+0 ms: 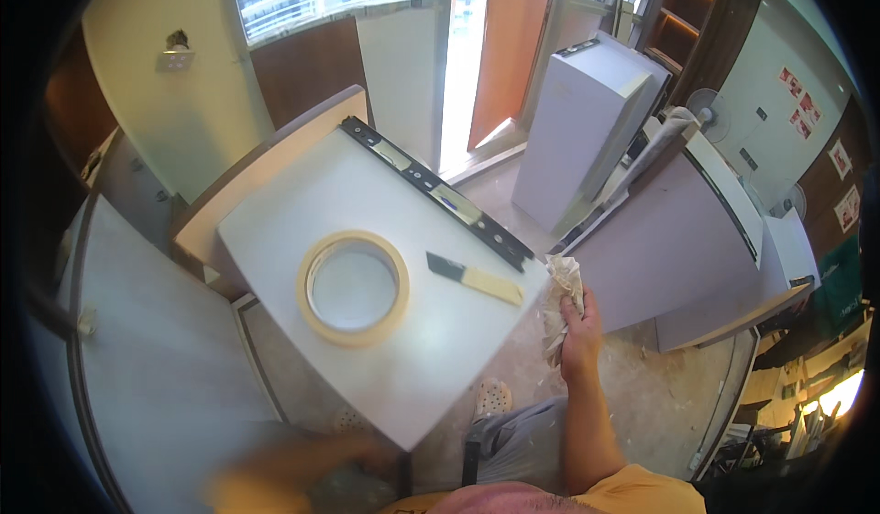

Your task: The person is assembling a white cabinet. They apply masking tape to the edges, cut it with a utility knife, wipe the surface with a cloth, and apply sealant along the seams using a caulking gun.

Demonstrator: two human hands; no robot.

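Gripping a crumpled rag [562,298] at the board's [367,239] right edge, right hand [580,335]; left hand [293,468] blurred, grip unclear.

White panel [440,331] resting flat, tilted corner-on | roll of beige masking tape [353,287] lying flat near its middle | brush with pale wooden handle [474,278] just right of the tape | long black spirit level [435,188] along the far edge | tall white cabinet [587,129] beyond | white fan [706,110] far right
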